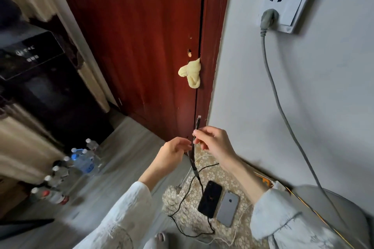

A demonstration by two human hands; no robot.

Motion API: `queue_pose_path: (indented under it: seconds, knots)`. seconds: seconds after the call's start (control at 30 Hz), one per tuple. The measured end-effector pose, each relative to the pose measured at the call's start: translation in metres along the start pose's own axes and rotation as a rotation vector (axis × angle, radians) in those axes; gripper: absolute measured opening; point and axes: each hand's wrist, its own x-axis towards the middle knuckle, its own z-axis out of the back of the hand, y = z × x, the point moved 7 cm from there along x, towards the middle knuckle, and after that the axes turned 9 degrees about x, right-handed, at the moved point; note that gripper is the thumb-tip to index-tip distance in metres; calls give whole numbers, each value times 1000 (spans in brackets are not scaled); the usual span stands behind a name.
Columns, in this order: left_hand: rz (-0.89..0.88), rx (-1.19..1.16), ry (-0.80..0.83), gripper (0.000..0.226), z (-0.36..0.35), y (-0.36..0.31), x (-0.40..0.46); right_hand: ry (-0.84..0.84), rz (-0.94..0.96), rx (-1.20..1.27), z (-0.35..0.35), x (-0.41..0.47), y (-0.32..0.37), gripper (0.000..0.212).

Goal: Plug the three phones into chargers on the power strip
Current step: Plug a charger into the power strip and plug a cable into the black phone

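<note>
My right hand pinches a black charging cable just below its connector tip, which points upward. My left hand is close beside it, fingers curled at the same cable lower down. The cable hangs down through a splitter to a black phone lying on a lace-covered surface; a black cable end sits at that phone's lower edge. A grey phone lies face down to the right of the black one. A white cable trails near the grey phone. Only two phones are in view. The power strip is hidden.
A wall outlet with a grey plug and cord is on the white wall at upper right. A red-brown door stands ahead. Several water bottles stand on the floor at left, beside a dark appliance.
</note>
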Motion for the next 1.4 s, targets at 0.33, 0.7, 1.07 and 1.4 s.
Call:
queue_pose_path:
  seconds: [0.33, 0.7, 1.07, 1.4]
  knots:
    - [-20, 30, 71, 26, -20, 47, 9, 8, -255, 141, 4, 15, -58, 10]
    - [329, 124, -29, 17, -81, 215, 25, -211, -750, -242, 63, 30, -303, 15]
    - [431, 63, 169, 27, -187, 317, 32, -250, -972, -789, 56, 50, -450, 92]
    - [493, -47, 189, 14, -209, 328, 22, -450, -1054, -626, 49, 43, -461, 114]
